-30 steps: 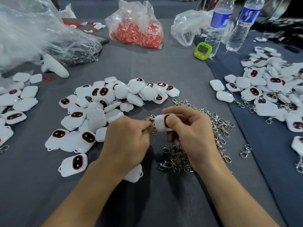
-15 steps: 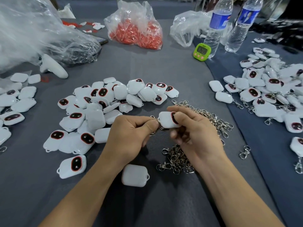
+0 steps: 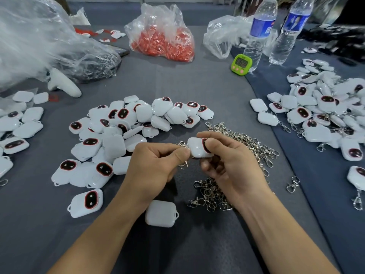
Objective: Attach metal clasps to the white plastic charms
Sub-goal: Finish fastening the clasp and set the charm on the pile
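L hand [image 3: 158, 165] curled, pinching a clasp [image 3: 181, 144] at the charm [image 3: 197, 150]'s left edge. Charm is off the worktop [image 3: 197, 86], with R hand [image 3: 227, 165] gripping it thumb+fingers from its right. We judge its loop end faces left, so the clasp feeds in rightward via L hand.

Bare forearms [image 3: 102, 234], bare hands [image 3: 156, 165], nails seemingly short

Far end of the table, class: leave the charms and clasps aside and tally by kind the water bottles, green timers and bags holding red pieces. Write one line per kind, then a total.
Water bottles: 2
Green timers: 1
Bags of red pieces: 1
Total: 4
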The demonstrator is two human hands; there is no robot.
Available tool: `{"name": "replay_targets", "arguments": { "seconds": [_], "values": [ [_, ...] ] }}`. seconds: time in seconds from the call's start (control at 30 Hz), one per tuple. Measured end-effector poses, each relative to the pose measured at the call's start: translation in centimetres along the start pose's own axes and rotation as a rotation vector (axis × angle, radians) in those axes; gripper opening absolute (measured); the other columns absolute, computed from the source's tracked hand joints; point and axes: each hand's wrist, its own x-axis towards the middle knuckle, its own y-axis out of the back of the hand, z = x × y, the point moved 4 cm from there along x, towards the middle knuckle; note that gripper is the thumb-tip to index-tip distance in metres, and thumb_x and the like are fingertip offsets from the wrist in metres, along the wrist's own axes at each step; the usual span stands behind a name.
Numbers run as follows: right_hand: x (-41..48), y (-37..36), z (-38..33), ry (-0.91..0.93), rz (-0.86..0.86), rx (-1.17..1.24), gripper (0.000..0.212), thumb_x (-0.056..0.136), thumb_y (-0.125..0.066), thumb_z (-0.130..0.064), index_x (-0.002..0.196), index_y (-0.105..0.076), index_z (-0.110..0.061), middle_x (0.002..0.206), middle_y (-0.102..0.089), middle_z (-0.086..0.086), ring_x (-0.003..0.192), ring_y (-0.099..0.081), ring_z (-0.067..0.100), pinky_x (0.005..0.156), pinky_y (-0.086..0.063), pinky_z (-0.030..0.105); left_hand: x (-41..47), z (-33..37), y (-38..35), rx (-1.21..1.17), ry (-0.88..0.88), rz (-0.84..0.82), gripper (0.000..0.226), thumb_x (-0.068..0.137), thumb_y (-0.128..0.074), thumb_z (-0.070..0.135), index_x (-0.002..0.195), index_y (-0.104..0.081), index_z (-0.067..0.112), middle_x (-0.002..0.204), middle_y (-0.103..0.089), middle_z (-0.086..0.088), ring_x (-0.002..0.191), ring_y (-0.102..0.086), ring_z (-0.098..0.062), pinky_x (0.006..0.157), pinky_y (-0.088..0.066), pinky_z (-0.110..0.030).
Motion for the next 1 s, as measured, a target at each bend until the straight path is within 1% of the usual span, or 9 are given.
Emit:
{"name": "replay_targets", "arguments": {
  "seconds": [0.07,0.2,0.3,0.37,0.5,0.67,0.8,0.87,1.0],
  "values": [
    [0.0,0.1,-0.1,0.052,0.016,-0.048,0.030,0.096,-0.058,-0.001,0.085,-0.081,-0.018,0.076,-0.072,0.008,0.046,-0.052,0.016,0.043,-0.035,0.024,0.0,0.3,0.2,0.035,0.013,0.025,0.013,0.088,-0.074,0.019,0.078,-0.081,0.019,0.043,-0.038,0.003,0.039,-0.028,-0.011,0.040,-0.025,-0.020],
    [-0.7,0.3,-0.6,0.374,0.129,-0.567,0.015,0.085,-0.069,-0.015,0.089,-0.079,-0.026,0.069,-0.073,0.004,0.047,-0.057,0.019,0.043,-0.046,0.028,-0.7,1.6,0.1,0.878,-0.351,0.045,0.029,0.084,-0.063,0.036,0.065,-0.072,0.015,0.048,-0.055,0.003,0.050,-0.049,-0.019,0.051,-0.037,-0.033],
    [-1.6,-0.4,-0.3,0.529,0.134,-0.788,0.015,0.085,-0.074,-0.019,0.090,-0.078,-0.033,0.067,-0.072,-0.006,0.051,-0.060,0.012,0.050,-0.047,0.017,-1.1,1.7,-0.5,1.139,-0.481,0.016,0.028,0.084,-0.067,0.029,0.060,-0.069,0.016,0.050,-0.054,-0.005,0.053,-0.050,-0.027,0.049,-0.036,-0.033],
    [-1.2,-0.3,-0.2,0.468,0.117,-0.684,0.018,0.087,-0.072,-0.013,0.089,-0.079,-0.029,0.064,-0.071,-0.002,0.047,-0.057,0.011,0.048,-0.045,0.019,-1.2,1.9,-0.2,1.088,-0.451,0.027,0.027,0.084,-0.066,0.030,0.061,-0.070,0.016,0.050,-0.055,-0.003,0.053,-0.053,-0.025,0.049,-0.037,-0.032],
    [-0.1,0.3,-0.2,0.210,0.094,-0.309,0.023,0.092,-0.061,0.004,0.093,-0.078,-0.013,0.071,-0.072,0.014,0.042,-0.051,0.020,0.036,-0.034,0.022,-0.7,1.9,1.1,0.611,-0.216,0.040,0.020,0.087,-0.073,0.028,0.068,-0.075,0.021,0.048,-0.057,0.008,0.051,-0.055,-0.015,0.048,-0.037,-0.021],
    [0.0,0.3,-0.1,0.161,0.119,-0.321,0.022,0.090,-0.063,0.004,0.084,-0.078,-0.010,0.065,-0.067,0.012,0.039,-0.047,0.016,0.034,-0.032,0.019,-1.1,2.4,-0.6,1.047,-0.433,-0.058,0.028,0.080,-0.061,0.026,0.056,-0.063,0.013,0.049,-0.050,-0.002,0.056,-0.053,-0.026,0.051,-0.038,-0.032],
    [-0.2,0.1,-0.1,0.193,0.072,-0.374,0.018,0.089,-0.064,0.000,0.084,-0.078,-0.011,0.065,-0.068,0.012,0.039,-0.048,0.016,0.035,-0.032,0.019,-1.3,2.0,-0.6,1.103,-0.491,-0.045,0.025,0.077,-0.062,0.026,0.056,-0.063,0.014,0.048,-0.048,-0.002,0.054,-0.052,-0.026,0.050,-0.033,-0.031],
    [0.0,0.1,-0.1,0.154,0.054,-0.310,0.019,0.091,-0.060,-0.001,0.088,-0.077,-0.010,0.068,-0.070,0.012,0.038,-0.048,0.016,0.034,-0.029,0.019,-1.2,1.9,0.2,0.941,-0.433,0.018,0.023,0.079,-0.065,0.028,0.059,-0.065,0.015,0.047,-0.047,0.003,0.051,-0.047,-0.018,0.049,-0.032,-0.030],
    [0.2,0.0,-0.1,0.078,0.036,-0.146,0.024,0.098,-0.053,0.000,0.095,-0.075,-0.008,0.072,-0.069,0.012,0.040,-0.048,0.015,0.036,-0.030,0.018,-0.2,0.6,0.7,0.223,-0.078,0.000,0.010,0.085,-0.078,0.023,0.077,-0.081,0.027,0.046,-0.054,0.012,0.045,-0.042,-0.004,0.048,-0.036,-0.015]
  ]
}}
